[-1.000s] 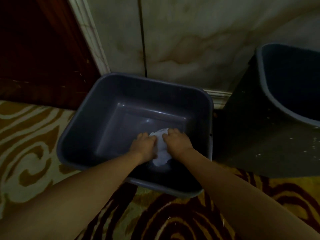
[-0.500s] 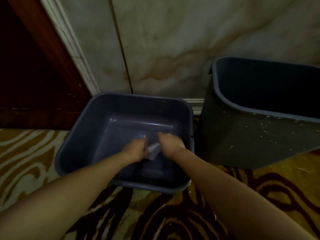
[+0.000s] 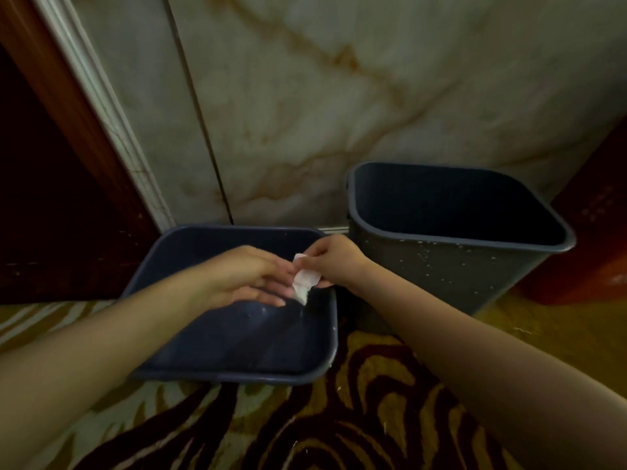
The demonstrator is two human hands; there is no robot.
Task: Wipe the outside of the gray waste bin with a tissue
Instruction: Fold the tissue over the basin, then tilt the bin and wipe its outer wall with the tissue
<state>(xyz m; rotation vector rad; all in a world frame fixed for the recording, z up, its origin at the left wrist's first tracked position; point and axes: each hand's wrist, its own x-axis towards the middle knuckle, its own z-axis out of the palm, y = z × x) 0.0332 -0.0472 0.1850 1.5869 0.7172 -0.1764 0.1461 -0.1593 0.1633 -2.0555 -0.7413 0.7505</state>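
My right hand (image 3: 334,264) pinched a small wad of white tissue (image 3: 304,279) between thumb and fingertips. My left hand (image 3: 244,278) lay just beside it, fingers loosely spread, their tips touching the tissue's edge. Both hands hung above the low blue-gray basin (image 3: 325,344). The gray waste bin (image 3: 441,276) stood upright just past my right hand, on patterned carpet (image 3: 366,418), against the marbled wall (image 3: 339,96). Pale specks dotted its outer side.

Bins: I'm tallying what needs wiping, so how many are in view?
2. One low bin lies under the hands, left; one taller bin stands right, by the wall. Others may be out of frame.
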